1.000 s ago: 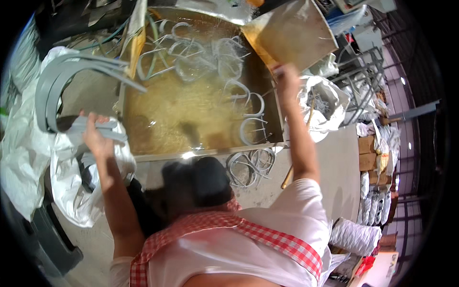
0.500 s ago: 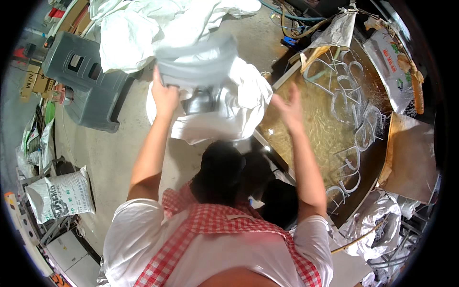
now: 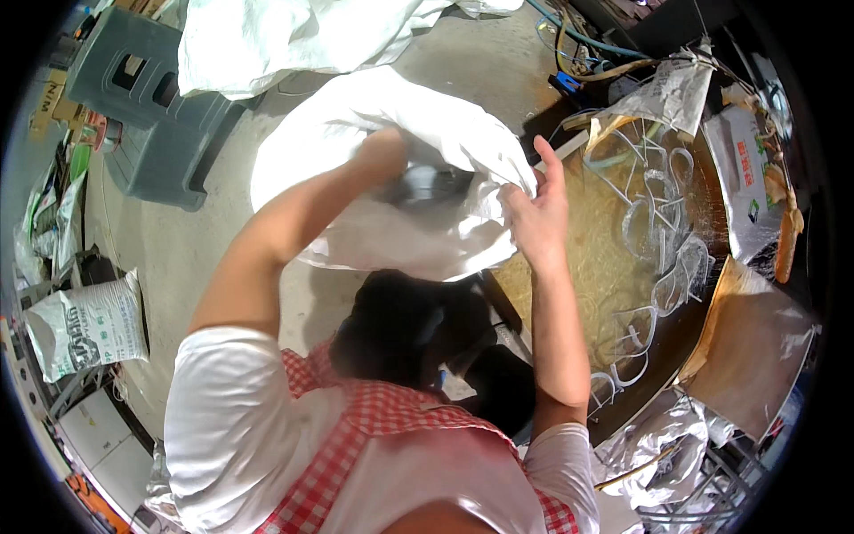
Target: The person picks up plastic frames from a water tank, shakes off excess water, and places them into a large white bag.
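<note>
A large white sack (image 3: 356, 93) stands mouth-up in front of me, its rim folded outward. Inside it lie shiny grey pieces (image 3: 431, 184), too blurred to name. My left hand (image 3: 384, 153) reaches over the near rim into the sack's mouth; its fingers are hidden and smeared, so I cannot see whether it holds anything. At the sack's right edge, my right hand (image 3: 538, 214) pinches the rim, thumb on the inner side and one finger stretched upward.
On the right is a tank of yellowish water (image 3: 578, 240) with clear curved plastic pieces (image 3: 658, 240) along its far side. A grey step stool (image 3: 165, 116) stands at left, near a printed sack (image 3: 89, 325). Another white sack (image 3: 294, 44) lies beyond.
The blurred grey translucent piece in my left hand above the sack is no longer seen there; that hand is now down inside. My right hand has come from open air onto the rim.
</note>
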The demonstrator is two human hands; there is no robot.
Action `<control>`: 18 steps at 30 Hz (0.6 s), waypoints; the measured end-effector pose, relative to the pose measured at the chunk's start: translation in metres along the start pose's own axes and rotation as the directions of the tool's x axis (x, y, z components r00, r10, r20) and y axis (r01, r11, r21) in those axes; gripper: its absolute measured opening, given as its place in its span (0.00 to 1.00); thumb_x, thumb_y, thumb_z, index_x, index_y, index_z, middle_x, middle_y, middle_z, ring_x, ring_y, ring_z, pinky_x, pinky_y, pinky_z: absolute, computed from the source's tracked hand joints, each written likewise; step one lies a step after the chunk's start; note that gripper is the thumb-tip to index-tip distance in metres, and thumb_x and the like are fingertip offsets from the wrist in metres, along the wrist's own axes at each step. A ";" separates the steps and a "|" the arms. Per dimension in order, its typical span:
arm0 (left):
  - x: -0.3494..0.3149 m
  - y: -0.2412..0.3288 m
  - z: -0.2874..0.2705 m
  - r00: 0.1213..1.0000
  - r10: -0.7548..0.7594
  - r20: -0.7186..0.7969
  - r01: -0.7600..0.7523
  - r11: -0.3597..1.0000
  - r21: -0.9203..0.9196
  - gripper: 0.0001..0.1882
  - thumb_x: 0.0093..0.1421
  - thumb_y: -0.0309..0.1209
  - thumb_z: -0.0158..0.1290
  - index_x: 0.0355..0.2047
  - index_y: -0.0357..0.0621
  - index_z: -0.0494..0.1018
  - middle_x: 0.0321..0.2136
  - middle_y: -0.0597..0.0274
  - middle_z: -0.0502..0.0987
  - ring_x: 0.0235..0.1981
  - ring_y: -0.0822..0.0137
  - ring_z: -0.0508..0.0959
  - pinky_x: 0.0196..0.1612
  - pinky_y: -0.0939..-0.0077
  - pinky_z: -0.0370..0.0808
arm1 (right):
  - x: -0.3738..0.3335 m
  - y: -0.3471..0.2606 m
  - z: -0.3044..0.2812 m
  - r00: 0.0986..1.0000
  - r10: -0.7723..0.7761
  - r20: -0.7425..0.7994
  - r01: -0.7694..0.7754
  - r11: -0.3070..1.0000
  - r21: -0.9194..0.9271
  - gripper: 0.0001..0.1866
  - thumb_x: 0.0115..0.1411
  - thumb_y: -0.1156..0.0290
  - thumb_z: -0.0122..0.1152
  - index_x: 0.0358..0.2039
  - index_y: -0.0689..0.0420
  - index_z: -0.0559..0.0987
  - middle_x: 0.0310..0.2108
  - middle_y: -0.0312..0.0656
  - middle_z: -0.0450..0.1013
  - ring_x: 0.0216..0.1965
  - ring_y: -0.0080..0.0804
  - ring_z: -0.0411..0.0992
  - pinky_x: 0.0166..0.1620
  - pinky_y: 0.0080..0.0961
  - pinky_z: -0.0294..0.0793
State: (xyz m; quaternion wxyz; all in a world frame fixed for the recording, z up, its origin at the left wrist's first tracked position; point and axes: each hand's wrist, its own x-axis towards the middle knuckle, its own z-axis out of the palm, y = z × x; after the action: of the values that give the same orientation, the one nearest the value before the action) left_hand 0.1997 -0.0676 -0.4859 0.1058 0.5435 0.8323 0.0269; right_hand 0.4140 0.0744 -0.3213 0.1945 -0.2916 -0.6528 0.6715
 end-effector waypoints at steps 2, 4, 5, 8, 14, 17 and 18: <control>0.025 -0.008 0.015 0.995 -0.009 0.103 0.013 0.999 -0.037 0.14 0.50 0.30 0.52 0.38 0.39 0.72 0.24 0.53 0.74 0.24 0.63 0.76 0.29 0.67 0.73 | -0.002 -0.005 -0.001 0.999 0.029 0.031 -0.033 0.992 0.123 0.35 0.46 0.85 0.47 0.57 0.60 0.55 0.44 0.48 0.65 0.35 0.25 0.69 0.33 0.15 0.69; 0.048 -0.009 0.034 0.979 -0.054 0.194 0.068 0.995 -0.066 0.14 0.50 0.30 0.52 0.37 0.39 0.72 0.24 0.53 0.74 0.24 0.63 0.76 0.29 0.68 0.73 | -0.002 -0.006 -0.008 0.998 0.061 0.021 -0.063 0.994 0.095 0.35 0.46 0.85 0.48 0.57 0.60 0.55 0.44 0.48 0.65 0.34 0.24 0.69 0.32 0.15 0.69; 0.052 -0.009 0.044 0.972 -0.078 0.221 0.098 0.992 -0.079 0.14 0.50 0.30 0.52 0.37 0.39 0.72 0.23 0.53 0.74 0.24 0.63 0.76 0.29 0.68 0.73 | -0.001 -0.004 -0.011 0.997 0.078 0.017 -0.079 0.994 0.082 0.34 0.46 0.85 0.49 0.57 0.60 0.55 0.43 0.48 0.65 0.34 0.23 0.69 0.31 0.15 0.69; 0.064 -0.006 0.087 0.953 -0.125 0.274 0.160 0.981 -0.108 0.13 0.50 0.30 0.52 0.36 0.39 0.73 0.23 0.54 0.74 0.24 0.64 0.76 0.28 0.69 0.73 | 0.002 0.010 -0.015 0.996 0.073 0.042 -0.077 0.991 0.107 0.34 0.48 0.83 0.51 0.57 0.60 0.55 0.44 0.46 0.65 0.38 0.25 0.69 0.36 0.16 0.69; 0.049 -0.001 0.150 0.936 -0.189 0.298 0.248 0.953 -0.176 0.12 0.51 0.30 0.52 0.35 0.39 0.73 0.22 0.55 0.73 0.23 0.65 0.76 0.27 0.70 0.72 | 0.014 0.033 -0.014 0.994 0.088 0.070 -0.097 0.985 0.141 0.33 0.47 0.84 0.51 0.56 0.59 0.57 0.45 0.45 0.66 0.42 0.27 0.67 0.41 0.18 0.68; 0.050 0.009 0.152 0.944 -0.175 0.280 0.241 0.945 -0.222 0.11 0.51 0.30 0.52 0.34 0.39 0.73 0.21 0.55 0.73 0.23 0.66 0.75 0.27 0.71 0.72 | 0.016 0.019 -0.013 0.996 0.064 -0.067 -0.055 0.991 0.122 0.33 0.47 0.86 0.50 0.56 0.58 0.58 0.45 0.45 0.66 0.41 0.26 0.67 0.40 0.18 0.69; 0.044 0.009 0.151 0.944 -0.189 0.270 0.257 0.934 -0.248 0.11 0.51 0.30 0.52 0.34 0.39 0.73 0.21 0.55 0.73 0.23 0.66 0.75 0.26 0.71 0.72 | 0.015 0.007 -0.012 0.992 0.056 -0.111 -0.032 0.979 0.202 0.32 0.46 0.87 0.50 0.55 0.59 0.59 0.43 0.45 0.67 0.39 0.26 0.69 0.38 0.18 0.70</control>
State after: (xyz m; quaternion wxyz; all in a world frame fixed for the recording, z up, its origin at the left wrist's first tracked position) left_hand 0.2216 -0.0346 -0.6388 0.2843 0.4235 0.8576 0.0656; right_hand 0.4111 0.0931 -0.3296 0.2455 -0.3236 -0.5630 0.7197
